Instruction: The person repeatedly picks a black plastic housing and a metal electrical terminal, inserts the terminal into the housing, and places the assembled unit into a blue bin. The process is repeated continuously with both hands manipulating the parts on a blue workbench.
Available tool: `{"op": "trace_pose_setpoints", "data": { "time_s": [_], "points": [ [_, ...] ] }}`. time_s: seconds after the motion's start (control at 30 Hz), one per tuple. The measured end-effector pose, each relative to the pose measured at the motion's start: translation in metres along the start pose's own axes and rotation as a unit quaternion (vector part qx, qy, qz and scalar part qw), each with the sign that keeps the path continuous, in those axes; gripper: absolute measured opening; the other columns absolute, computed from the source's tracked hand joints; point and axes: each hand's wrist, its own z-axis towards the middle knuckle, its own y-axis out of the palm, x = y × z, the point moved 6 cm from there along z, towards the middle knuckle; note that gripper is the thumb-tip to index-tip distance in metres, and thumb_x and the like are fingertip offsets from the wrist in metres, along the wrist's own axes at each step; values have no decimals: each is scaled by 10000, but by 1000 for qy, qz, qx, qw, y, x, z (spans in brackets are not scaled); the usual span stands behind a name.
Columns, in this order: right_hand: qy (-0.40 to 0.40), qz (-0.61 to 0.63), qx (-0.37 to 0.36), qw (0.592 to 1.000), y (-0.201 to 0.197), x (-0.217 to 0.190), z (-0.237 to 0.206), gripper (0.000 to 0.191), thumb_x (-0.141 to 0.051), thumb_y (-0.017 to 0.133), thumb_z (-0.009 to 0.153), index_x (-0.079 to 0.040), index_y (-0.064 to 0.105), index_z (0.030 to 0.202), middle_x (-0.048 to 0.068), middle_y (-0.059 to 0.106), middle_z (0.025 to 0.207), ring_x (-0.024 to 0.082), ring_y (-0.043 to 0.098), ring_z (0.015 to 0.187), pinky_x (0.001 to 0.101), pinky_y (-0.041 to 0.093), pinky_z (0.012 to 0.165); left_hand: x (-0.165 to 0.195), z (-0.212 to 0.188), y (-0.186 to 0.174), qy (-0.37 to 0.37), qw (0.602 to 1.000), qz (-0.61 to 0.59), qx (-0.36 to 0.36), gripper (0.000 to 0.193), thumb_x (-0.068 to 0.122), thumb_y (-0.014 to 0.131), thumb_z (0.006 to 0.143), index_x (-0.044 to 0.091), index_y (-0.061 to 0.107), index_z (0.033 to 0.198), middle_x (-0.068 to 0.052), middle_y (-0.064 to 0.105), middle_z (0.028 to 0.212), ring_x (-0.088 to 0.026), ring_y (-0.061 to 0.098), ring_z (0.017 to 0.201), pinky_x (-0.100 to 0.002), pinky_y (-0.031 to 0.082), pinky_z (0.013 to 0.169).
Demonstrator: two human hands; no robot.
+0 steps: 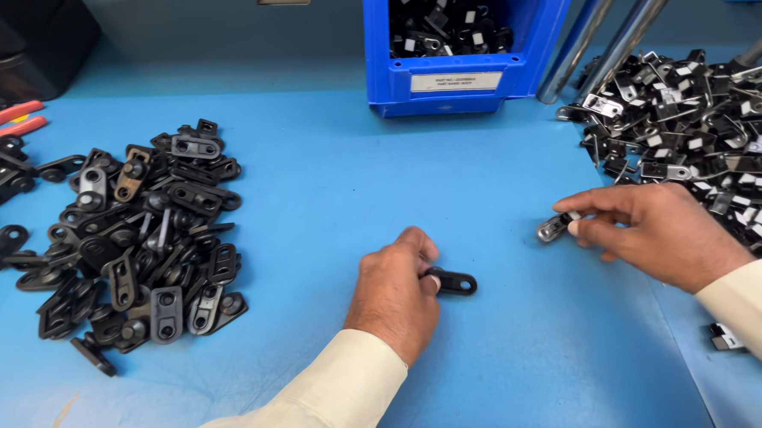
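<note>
Your left hand (pixel 395 292) is pinching a flat black link (pixel 453 283) at the table's (pixel 331 178) middle; your right hand (pixel 654 230) is gripping a metal clip (pixel 555 228) beside the right-edge pile (pixel 711 117). The two parts are not yet being joined.

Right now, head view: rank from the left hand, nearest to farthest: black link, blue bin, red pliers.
From the left hand:
1. Black link, held at its fingertips, just to its right.
2. Blue bin, up at the back of the table, slightly right.
3. Red pliers, far left edge.
</note>
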Motion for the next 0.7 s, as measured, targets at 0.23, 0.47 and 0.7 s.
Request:
{"op": "trace_pose_setpoints", "data": {
  "time_s": [0.23, 0.47, 0.7],
  "points": [
    [18, 76, 13, 997, 9, -23, -5, 308, -202, 719, 918, -193, 764, 1223, 58, 797, 911, 163, 750, 731, 316, 594, 744, 6, -2, 1, 22, 999, -22, 39, 230, 29, 659, 899, 139, 742, 1083, -57, 701, 1112, -220, 702, 992, -339, 600, 872],
    [30, -55, 134, 989, 23, -31, -9, 228, -309, 803, 869, -132, 832, 1009, 83, 782, 832, 190, 747, 752, 325, 595, 770, 5, -4, 7, 17, 997, -33, 67, 158, 27, 686, 889, 96, 743, 1018, -59, 696, 1074, -211, 714, 936, -335, 625, 809],
    [-40, -24, 139, 989, 23, -32, -23, 238, -209, 840, 791, -138, 807, 1016, 55, 791, 919, 192, 756, 767, 334, 615, 768, 1, -6, 6, -5, 998, -19, 65, 235, 66, 719, 873, 136, 723, 1097, -40, 700, 1037, -194, 707, 925, -340, 612, 802]
  ]
}}
